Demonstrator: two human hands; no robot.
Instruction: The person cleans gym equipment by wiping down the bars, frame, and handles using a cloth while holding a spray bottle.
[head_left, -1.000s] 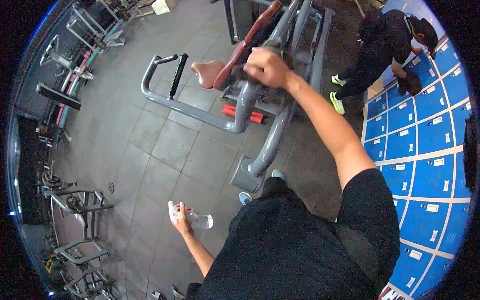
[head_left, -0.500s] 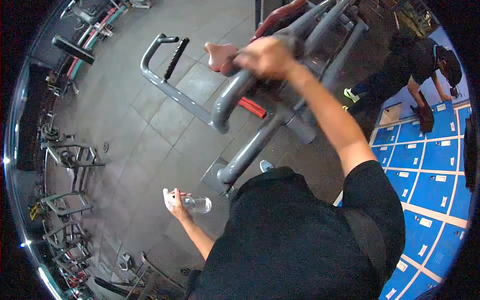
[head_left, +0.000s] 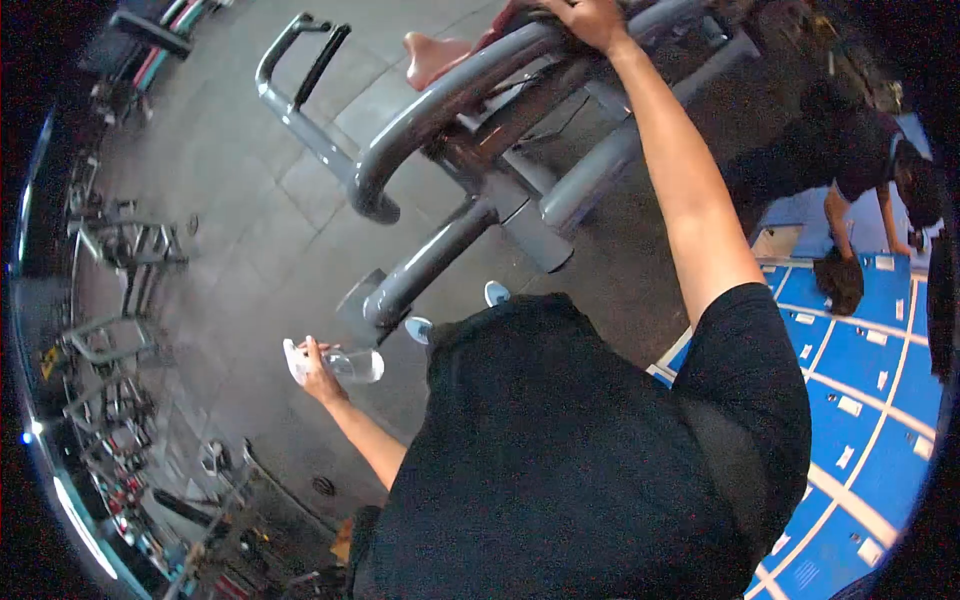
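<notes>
My left hand [head_left: 318, 372] is wrapped round the white trigger head of a clear spray bottle [head_left: 358, 366], held out sideways above the dark floor. At the upper edge of the view, my right hand [head_left: 592, 20] presses on the thick grey curved tube [head_left: 440, 92] of a gym machine, its fingers partly cut off. Whatever lies under that palm is hidden; a dark edge shows beneath it. Beside the fingers is a dark red pad [head_left: 503, 22], with a pinkish saddle-shaped pad [head_left: 435, 58] further left.
A grey handle frame [head_left: 300, 115] with a black grip juts out left of the machine. Weight equipment [head_left: 125, 245] lines the left side. To the right, a person in dark clothes [head_left: 850, 150] bends by blue lockers [head_left: 860, 400]. My shoes [head_left: 497, 293] stand near the machine's base.
My right hand has moved up along the grey tube, away from its lower bend. The view has shifted, so machine and bottle sit further left; my left hand still holds the bottle.
</notes>
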